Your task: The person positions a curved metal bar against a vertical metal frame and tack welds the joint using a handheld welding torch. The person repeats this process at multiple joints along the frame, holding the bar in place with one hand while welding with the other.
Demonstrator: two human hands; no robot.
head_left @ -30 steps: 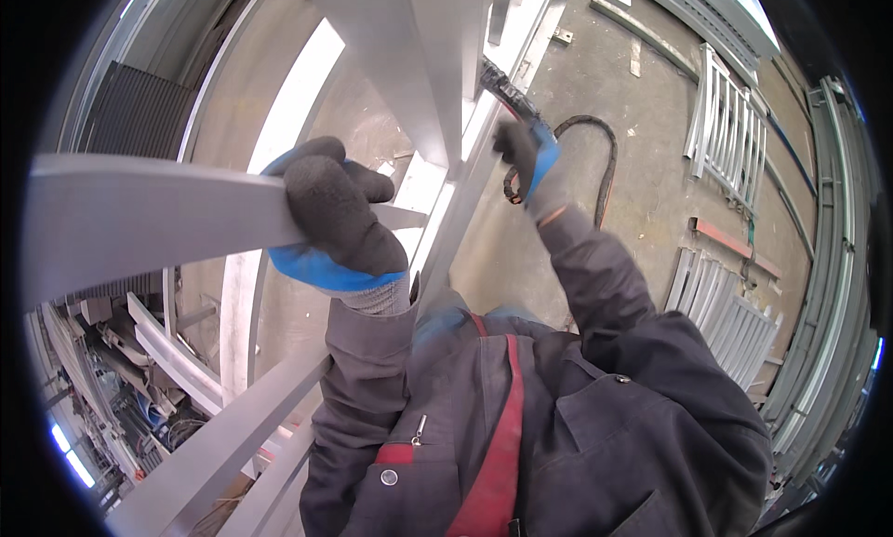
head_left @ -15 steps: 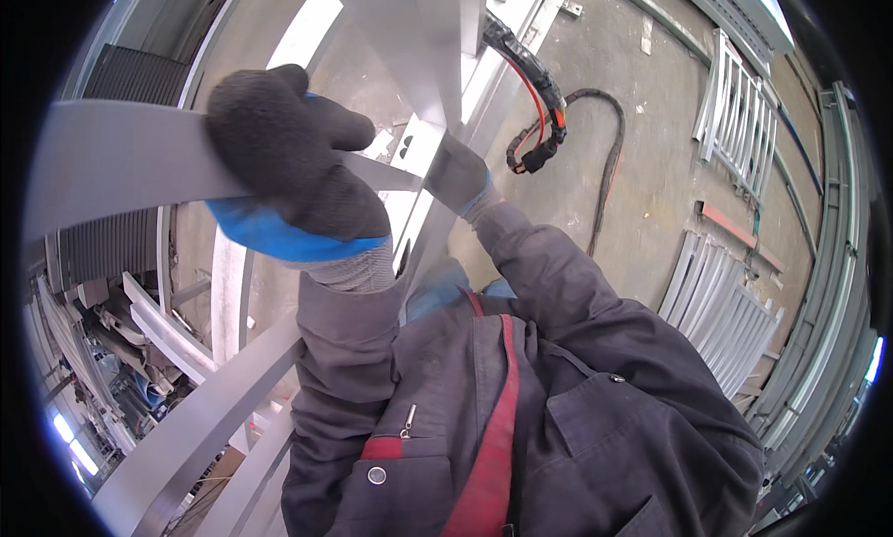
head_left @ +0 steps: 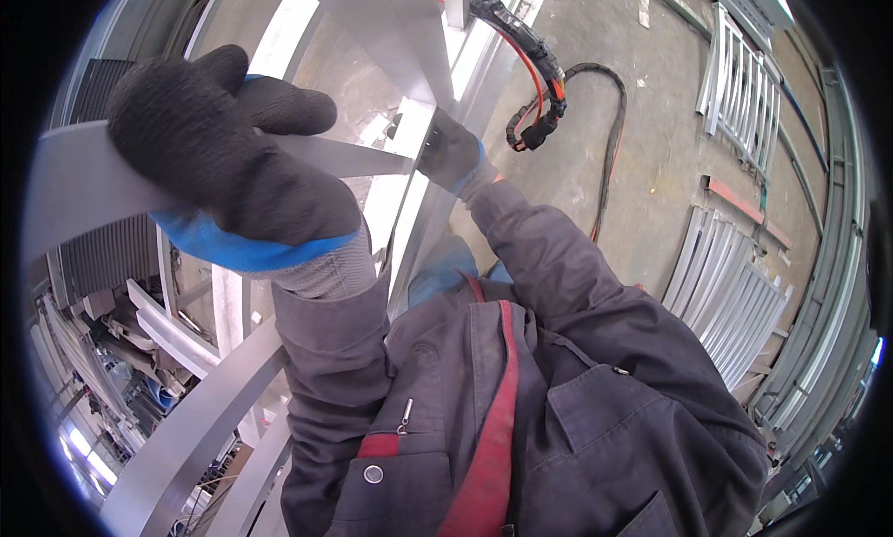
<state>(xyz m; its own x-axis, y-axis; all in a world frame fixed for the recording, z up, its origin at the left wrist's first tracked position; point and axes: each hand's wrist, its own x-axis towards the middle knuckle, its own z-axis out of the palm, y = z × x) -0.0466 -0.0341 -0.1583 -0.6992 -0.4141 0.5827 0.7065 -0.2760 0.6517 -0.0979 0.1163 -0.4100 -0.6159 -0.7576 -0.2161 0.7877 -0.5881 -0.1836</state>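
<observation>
My left hand (head_left: 233,155), in a black and blue work glove, is closed around a flat grey metal bar (head_left: 79,179). The bar runs from the left rim toward a pale metal profile (head_left: 412,127) with dark holes near its end. At that profile's right edge is my right hand (head_left: 453,155), in the same kind of glove, its fingers bent against the metal and partly hidden by it. Wide grey metal pieces (head_left: 377,34) meet above the profile.
A black-wrapped cable with a red wire (head_left: 535,67) loops right of the frame, over the concrete floor (head_left: 660,165). Slatted metal panels (head_left: 739,81) and a red bar (head_left: 744,211) lie at the right. More grey bars (head_left: 191,444) cross at the lower left, beside piled metal scraps (head_left: 139,388).
My left hand has slid left along the grey bar, away from the profile. My right hand stays at the profile's edge, while the whole view has shifted slightly.
</observation>
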